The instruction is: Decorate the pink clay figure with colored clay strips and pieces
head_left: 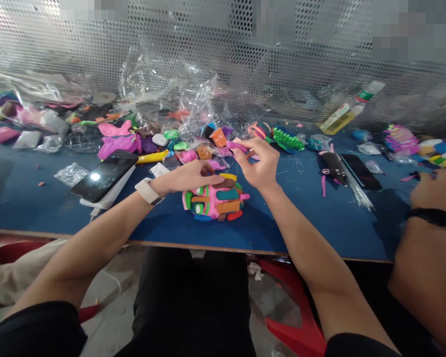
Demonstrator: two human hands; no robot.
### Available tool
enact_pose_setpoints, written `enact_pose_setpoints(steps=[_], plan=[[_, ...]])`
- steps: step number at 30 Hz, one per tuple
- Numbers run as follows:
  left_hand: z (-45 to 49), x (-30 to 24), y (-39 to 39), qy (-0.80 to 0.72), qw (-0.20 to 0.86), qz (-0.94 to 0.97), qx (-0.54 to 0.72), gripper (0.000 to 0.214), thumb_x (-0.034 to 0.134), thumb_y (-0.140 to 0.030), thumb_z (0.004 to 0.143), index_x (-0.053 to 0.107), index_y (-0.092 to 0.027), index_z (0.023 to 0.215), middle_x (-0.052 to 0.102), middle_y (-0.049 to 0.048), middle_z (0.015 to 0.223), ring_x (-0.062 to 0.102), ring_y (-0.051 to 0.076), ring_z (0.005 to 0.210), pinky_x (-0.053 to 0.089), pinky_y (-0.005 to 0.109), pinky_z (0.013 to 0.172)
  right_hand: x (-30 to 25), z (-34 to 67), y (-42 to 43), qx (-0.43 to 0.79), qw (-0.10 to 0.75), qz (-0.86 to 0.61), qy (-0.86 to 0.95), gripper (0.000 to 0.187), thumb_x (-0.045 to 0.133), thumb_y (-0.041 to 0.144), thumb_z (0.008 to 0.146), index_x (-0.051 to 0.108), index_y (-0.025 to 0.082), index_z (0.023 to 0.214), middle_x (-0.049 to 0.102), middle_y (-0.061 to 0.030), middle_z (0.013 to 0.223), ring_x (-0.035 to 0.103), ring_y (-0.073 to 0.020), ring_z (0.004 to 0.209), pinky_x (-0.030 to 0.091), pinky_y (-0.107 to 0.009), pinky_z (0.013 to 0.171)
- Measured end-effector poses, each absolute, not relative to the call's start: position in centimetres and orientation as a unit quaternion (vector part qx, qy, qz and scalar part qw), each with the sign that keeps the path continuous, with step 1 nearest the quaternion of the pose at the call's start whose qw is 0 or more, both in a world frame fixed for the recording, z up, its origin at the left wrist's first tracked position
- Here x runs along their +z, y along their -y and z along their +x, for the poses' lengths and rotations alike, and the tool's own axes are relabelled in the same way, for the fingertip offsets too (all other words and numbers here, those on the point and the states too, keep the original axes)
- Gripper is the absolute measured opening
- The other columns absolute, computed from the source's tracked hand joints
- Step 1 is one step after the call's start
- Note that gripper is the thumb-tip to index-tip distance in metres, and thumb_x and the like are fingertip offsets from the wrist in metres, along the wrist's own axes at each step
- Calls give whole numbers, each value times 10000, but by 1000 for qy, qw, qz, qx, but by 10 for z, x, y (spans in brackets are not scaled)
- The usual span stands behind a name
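A pink clay figure [212, 201] covered with green, orange, teal and red strips sits on the blue table [301, 223] near the front edge. My left hand [188, 177], with a white watch on the wrist, rests on top of the figure with its fingers pressing the clay. My right hand [258, 161] hovers just above and behind the figure, fingers pinched on a small purple clay piece [236, 146].
Coloured clay lumps and crumpled clear wrappers [178, 114] crowd the back of the table. A phone [104, 174] lies to the left, a black clay mouse [334, 168] and a second phone [360, 171] to the right. Another person's hand [436, 191] works at far right. A perforated metal screen [223, 49] stands behind.
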State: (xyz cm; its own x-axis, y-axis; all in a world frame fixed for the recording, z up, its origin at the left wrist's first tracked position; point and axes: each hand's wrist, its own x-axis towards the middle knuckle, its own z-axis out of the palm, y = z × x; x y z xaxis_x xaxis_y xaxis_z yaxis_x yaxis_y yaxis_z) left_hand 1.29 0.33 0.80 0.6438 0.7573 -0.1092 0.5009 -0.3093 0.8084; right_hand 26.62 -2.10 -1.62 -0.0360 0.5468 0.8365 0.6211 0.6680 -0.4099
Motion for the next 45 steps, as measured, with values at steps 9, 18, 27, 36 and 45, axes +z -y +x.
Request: enact_pose_setpoints(steps=[9, 18, 27, 36, 45], plan=[[15, 12, 3, -267, 566, 766, 149, 532, 1002, -634, 764, 735, -187, 877, 667, 12, 804, 560, 163, 699, 378, 306, 643, -27, 265, 9, 135, 623, -429, 639, 355, 885, 621, 981, 870, 291, 1112, 858, -40, 1035, 808, -214, 890, 620, -314, 606], [0, -2, -5, -262, 625, 710, 189, 597, 1024, -597, 704, 599, -200, 845, 510, -20, 854, 469, 140, 763, 332, 279, 666, -25, 277, -6, 357, 655, -399, 534, 487, 1061, 601, 760, 882, 324, 1118, 845, 23, 899, 723, -143, 648, 613, -281, 542], [-1, -14, 11, -238, 641, 614, 393, 770, 1059, -719, 643, 501, -206, 781, 470, -25, 845, 454, 128, 779, 350, 285, 699, -7, 285, 2, 424, 675, -362, 483, 482, 1027, 672, 785, 818, 345, 1070, 882, 14, 1221, 853, -211, 1044, 738, -357, 878], [2, -14, 11, -228, 566, 630, 480, 786, 1074, -692, 648, 459, -211, 737, 418, -41, 802, 375, 132, 778, 323, 312, 725, 2, 281, 14, 325, 667, -370, 559, 560, 866, 857, 887, 798, 385, 1180, 854, 3, 1068, 872, -252, 1056, 741, -440, 952], [3, -9, 15, -253, 553, 636, 476, 781, 1052, -732, 624, 469, -224, 728, 391, -41, 787, 348, 148, 772, 285, 336, 725, -1, 273, 16, 292, 638, -387, 599, 619, 793, 923, 908, 773, 365, 1174, 783, -9, 981, 813, -219, 911, 714, -394, 829]])
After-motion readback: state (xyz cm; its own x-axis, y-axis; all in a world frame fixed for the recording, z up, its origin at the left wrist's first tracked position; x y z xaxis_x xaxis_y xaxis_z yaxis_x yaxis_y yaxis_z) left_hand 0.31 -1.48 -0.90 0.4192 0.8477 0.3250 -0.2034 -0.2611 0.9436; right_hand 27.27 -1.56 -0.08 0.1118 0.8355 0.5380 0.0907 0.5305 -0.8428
